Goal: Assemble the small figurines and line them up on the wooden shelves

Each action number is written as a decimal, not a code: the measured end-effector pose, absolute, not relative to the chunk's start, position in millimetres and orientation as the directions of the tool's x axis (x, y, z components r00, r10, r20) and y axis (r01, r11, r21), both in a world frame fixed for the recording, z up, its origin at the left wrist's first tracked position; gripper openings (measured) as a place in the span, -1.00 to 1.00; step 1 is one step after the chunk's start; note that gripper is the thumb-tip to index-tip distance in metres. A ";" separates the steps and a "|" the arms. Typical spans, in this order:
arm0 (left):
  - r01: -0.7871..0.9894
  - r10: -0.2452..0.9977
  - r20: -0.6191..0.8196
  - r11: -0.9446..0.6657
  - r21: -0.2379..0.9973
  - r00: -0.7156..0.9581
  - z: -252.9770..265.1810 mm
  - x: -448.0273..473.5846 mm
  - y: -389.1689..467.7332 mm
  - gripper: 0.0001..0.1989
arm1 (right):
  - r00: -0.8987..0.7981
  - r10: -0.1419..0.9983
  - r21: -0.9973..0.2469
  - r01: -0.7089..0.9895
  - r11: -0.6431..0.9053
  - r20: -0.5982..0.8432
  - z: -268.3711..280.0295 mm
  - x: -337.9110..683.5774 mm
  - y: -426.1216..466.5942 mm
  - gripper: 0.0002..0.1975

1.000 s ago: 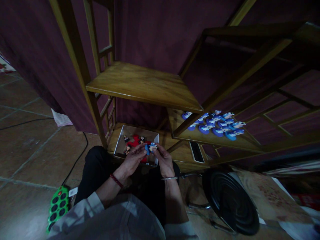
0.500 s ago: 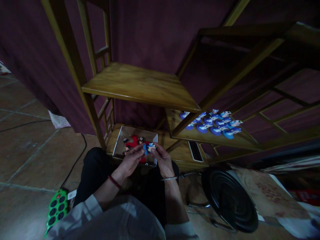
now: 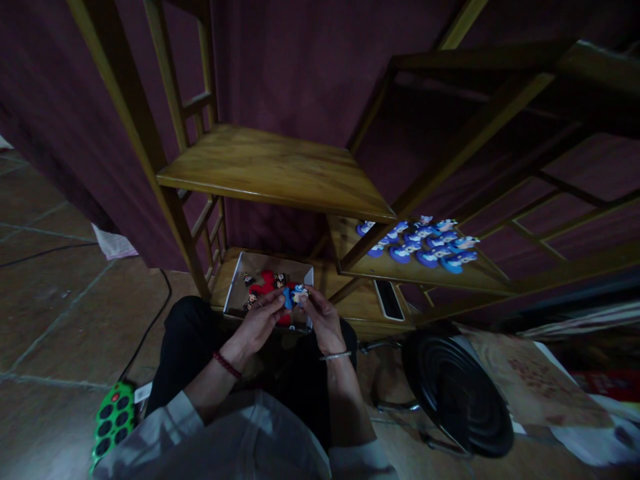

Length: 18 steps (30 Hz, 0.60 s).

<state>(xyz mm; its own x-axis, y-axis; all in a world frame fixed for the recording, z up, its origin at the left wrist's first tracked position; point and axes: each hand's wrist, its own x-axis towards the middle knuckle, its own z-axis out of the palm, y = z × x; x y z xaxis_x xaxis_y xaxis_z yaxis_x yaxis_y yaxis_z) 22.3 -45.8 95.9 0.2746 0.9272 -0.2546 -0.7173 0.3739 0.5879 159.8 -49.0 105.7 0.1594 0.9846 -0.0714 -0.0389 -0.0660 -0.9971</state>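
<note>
A small blue-and-white figurine [image 3: 299, 292] is held between my two hands, just over the near part of a shallow box. The fingers of my left hand [image 3: 261, 320] are closed around its blue end. On its other end, my right hand [image 3: 323, 321] pinches with thumb and fingers. Below, the open box [image 3: 295, 270] contains several red figurines [image 3: 270, 278] with dark and gold tops, partly covered by my hands. To the right, several blue and purple figurines [image 3: 433, 253] stand in a group on a raised shelf.
A wooden shelf board [image 3: 275, 170] juts out above the box. The phone-like dark object [image 3: 389, 300] lies on the lower board. A round black stool [image 3: 457, 393] stands right of my knees. The green power strip [image 3: 114, 417] and a cable are on the tiled floor.
The figurine has turned slightly between my fingers, while both hands keep hold of it over the box. The whole view has shifted a little.
</note>
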 end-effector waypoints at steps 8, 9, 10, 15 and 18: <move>-0.705 0.918 -0.281 0.396 0.588 0.281 91.8 21.8 -45.1 -0.76 | 0.156 0.986 -0.997 -0.057 -0.054 -0.062 105.7 159.6 -49.8 -0.61; -0.704 0.916 -0.284 0.399 0.587 0.283 91.5 21.7 -45.1 -0.75 | 0.155 0.986 -0.997 -0.060 -0.054 -0.062 105.8 159.5 -49.8 -0.61; -0.701 0.914 -0.286 0.404 0.588 0.287 91.3 21.5 -45.2 -0.75 | 0.156 0.986 -0.997 -0.062 -0.051 -0.061 105.9 159.3 -49.6 -0.61; -0.691 0.913 -0.287 0.406 0.598 0.289 92.4 20.7 -45.7 -0.75 | 0.160 0.985 -0.997 -0.066 -0.048 -0.058 106.9 157.9 -48.7 -0.62; -0.690 0.920 -0.264 0.391 0.609 0.289 93.6 20.6 -46.1 -0.75 | 0.168 0.983 -0.995 -0.082 -0.064 -0.077 107.6 156.9 -48.7 -0.61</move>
